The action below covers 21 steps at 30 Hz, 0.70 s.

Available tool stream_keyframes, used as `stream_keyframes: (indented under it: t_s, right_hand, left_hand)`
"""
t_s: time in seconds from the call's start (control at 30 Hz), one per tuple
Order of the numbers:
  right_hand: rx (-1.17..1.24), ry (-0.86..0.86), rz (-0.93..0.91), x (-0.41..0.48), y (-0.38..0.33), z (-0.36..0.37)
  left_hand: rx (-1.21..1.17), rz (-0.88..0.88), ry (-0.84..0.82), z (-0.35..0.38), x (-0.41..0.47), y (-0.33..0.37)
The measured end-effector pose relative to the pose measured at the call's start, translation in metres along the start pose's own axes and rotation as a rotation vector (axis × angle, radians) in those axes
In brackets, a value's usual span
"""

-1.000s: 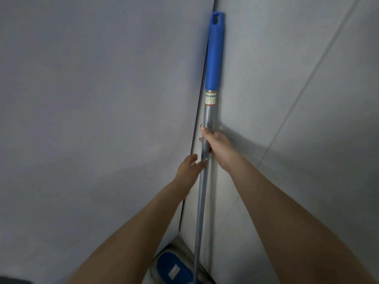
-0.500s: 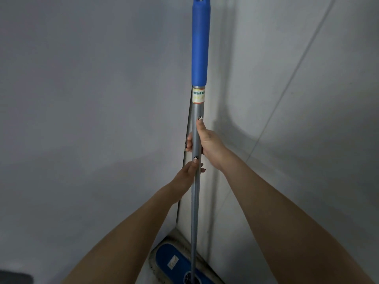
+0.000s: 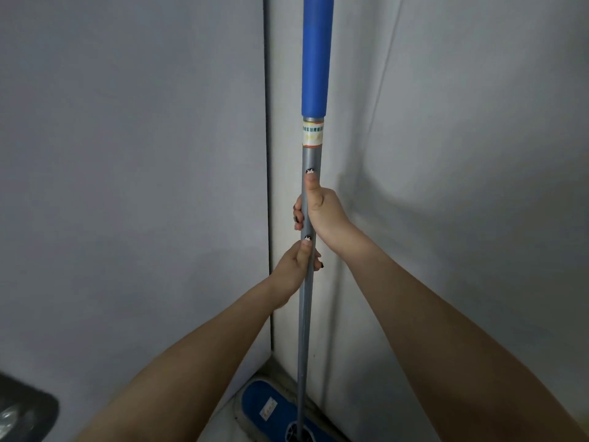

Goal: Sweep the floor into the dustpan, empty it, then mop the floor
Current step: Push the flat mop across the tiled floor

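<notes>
The mop (image 3: 306, 330) stands almost upright in the corner (image 3: 267, 154). Its long axis runs from the blue pad (image 3: 271, 409) on the floor (image 3: 223, 425), near, up past the top of the view. The right hand (image 3: 322, 212) grips the grey shaft (image 3: 310, 154), fingers (image 3: 298, 215) curled round it and thumb laid up along it. The left hand (image 3: 293, 269) grips just below, wrapped the same way and nearer the pad. The pad lies straight below both hands, so the coming move likely draws it out of the corner.

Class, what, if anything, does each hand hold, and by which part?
The right hand and, just below it, the left hand hold the mop's grey shaft, under its blue grip.
</notes>
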State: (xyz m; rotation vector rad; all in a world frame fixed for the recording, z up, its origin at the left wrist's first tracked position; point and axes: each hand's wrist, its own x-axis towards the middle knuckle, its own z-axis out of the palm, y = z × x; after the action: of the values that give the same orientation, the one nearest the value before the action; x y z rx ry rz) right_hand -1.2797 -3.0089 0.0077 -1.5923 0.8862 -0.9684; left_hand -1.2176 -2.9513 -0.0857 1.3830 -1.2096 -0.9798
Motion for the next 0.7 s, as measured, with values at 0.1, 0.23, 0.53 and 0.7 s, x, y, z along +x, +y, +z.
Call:
stream_keyframes:
  t_s: [0.1, 0.23, 0.53, 0.7]
  right_hand:
    - [0.01, 0.024, -0.031, -0.017, -0.019, -0.022]
    - [0.065, 0.022, -0.067, -0.047, -0.046, -0.056]
    - [0.099, -0.054, -0.11, -0.105, -0.098, -0.105]
    - [0.082, -0.072, -0.138, -0.138, -0.113, -0.107]
  left_hand:
    - [0.019, 0.048, 0.04, 0.023, -0.012, 0.025]
    - [0.031, 0.119, 0.083, 0.054, -0.034, 0.055]
    - [-0.001, 0.182, 0.202, 0.104, -0.083, 0.108]
    - [-0.005, 0.165, 0.228, 0.115, -0.118, 0.126]
